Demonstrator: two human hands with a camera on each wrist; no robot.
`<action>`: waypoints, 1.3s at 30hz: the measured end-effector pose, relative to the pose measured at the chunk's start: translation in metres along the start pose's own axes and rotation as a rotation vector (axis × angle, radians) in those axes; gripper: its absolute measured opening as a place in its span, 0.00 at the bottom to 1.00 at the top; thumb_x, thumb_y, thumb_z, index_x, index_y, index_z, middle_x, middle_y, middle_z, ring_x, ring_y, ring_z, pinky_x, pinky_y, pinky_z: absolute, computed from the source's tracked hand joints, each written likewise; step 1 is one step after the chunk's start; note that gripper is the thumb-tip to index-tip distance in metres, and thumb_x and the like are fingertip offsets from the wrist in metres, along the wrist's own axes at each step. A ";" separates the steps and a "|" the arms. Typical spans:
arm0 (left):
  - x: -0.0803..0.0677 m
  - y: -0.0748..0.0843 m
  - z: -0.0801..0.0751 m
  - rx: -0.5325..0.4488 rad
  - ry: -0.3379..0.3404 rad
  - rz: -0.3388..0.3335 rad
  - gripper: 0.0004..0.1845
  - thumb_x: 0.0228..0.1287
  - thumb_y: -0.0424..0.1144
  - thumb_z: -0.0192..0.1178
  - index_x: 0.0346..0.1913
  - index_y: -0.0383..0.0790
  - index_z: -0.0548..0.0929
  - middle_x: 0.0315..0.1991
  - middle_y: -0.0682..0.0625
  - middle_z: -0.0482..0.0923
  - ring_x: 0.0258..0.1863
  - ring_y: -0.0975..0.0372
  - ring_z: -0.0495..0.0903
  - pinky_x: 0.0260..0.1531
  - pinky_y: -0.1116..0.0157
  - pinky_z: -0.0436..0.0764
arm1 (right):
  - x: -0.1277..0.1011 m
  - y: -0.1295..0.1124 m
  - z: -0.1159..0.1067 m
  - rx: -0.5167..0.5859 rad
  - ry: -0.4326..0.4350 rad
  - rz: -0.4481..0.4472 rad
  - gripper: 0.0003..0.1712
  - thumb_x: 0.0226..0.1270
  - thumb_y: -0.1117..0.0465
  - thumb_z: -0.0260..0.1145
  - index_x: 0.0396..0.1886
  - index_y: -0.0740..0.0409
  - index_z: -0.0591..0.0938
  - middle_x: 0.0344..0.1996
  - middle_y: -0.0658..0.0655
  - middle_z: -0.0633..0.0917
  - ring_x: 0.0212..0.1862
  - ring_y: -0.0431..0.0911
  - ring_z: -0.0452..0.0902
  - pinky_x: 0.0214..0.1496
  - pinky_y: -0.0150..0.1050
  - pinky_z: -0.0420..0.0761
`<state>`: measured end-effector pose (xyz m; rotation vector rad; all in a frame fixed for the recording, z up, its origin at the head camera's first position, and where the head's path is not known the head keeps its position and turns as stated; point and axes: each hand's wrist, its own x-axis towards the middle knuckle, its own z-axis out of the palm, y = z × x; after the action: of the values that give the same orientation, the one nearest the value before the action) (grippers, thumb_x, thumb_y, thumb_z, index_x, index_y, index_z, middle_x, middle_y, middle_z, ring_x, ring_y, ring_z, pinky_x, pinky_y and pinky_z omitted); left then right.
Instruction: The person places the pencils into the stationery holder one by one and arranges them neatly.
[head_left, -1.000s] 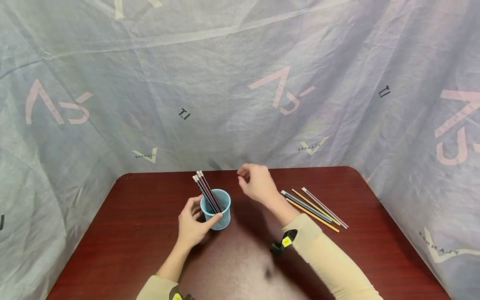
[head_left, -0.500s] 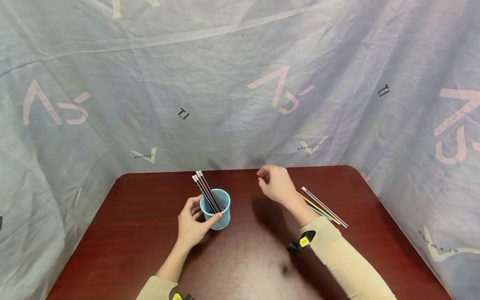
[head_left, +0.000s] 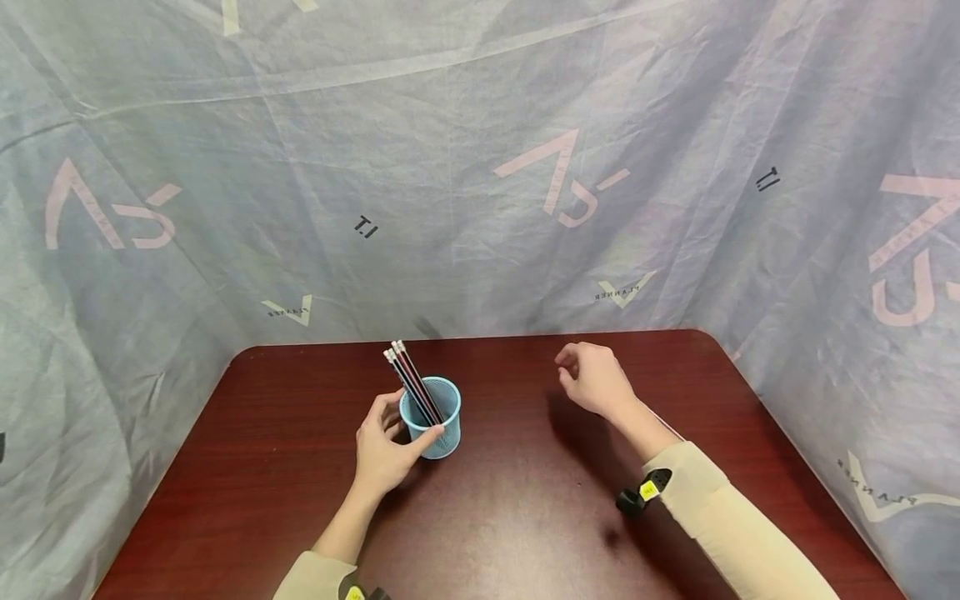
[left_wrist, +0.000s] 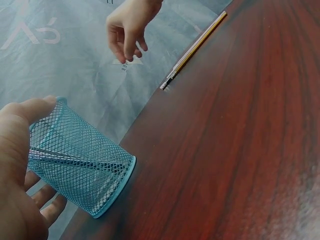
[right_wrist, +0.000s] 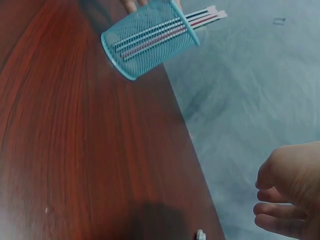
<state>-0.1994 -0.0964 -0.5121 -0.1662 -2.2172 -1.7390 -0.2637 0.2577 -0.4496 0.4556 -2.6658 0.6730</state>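
A blue mesh cup [head_left: 437, 419] stands on the dark red table [head_left: 255, 475] with several pencils [head_left: 408, 377] leaning out of it toward the back left. My left hand [head_left: 384, 450] grips the cup from its left side, thumb across the front; the left wrist view shows the thumb on the cup's rim [left_wrist: 75, 160]. My right hand [head_left: 595, 379] hovers empty to the right of the cup, fingers loosely curled. It is above the loose pencils [left_wrist: 195, 47] lying on the table, which hand and sleeve mostly hide in the head view.
A grey printed cloth [head_left: 480, 167] hangs close behind and beside the table as a backdrop. The table's rounded far right corner [head_left: 701, 337] lies just beyond my right hand. A pencil end [right_wrist: 200, 234] shows under my right hand.
My right hand has moved to the right, away from the cup and over the loose pencils. My left hand and the cup have stayed put.
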 end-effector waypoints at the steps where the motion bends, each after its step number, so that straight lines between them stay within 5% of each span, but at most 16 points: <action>1: 0.000 0.000 0.000 0.001 -0.001 0.000 0.40 0.47 0.35 0.87 0.65 0.39 0.79 0.59 0.43 0.86 0.59 0.51 0.87 0.55 0.75 0.84 | -0.002 0.002 -0.001 -0.001 -0.005 0.007 0.05 0.63 0.67 0.71 0.38 0.59 0.89 0.29 0.53 0.90 0.31 0.45 0.87 0.35 0.43 0.86; 20: -0.002 -0.001 0.000 0.014 0.008 0.009 0.41 0.47 0.36 0.87 0.66 0.39 0.79 0.59 0.42 0.86 0.59 0.50 0.87 0.60 0.51 0.87 | -0.040 0.045 -0.008 -0.079 -0.131 0.110 0.05 0.64 0.67 0.71 0.38 0.62 0.89 0.31 0.56 0.92 0.34 0.48 0.88 0.37 0.47 0.88; 39: -0.004 0.004 0.002 0.085 0.047 -0.003 0.52 0.40 0.41 0.90 0.72 0.40 0.76 0.63 0.41 0.85 0.64 0.50 0.84 0.65 0.52 0.85 | -0.061 0.061 -0.007 -0.093 -0.238 0.132 0.02 0.64 0.65 0.73 0.35 0.60 0.89 0.29 0.53 0.91 0.33 0.45 0.87 0.38 0.45 0.88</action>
<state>-0.1950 -0.0925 -0.5097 -0.1018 -2.2532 -1.6297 -0.2316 0.3255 -0.4920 0.3560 -2.9584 0.5596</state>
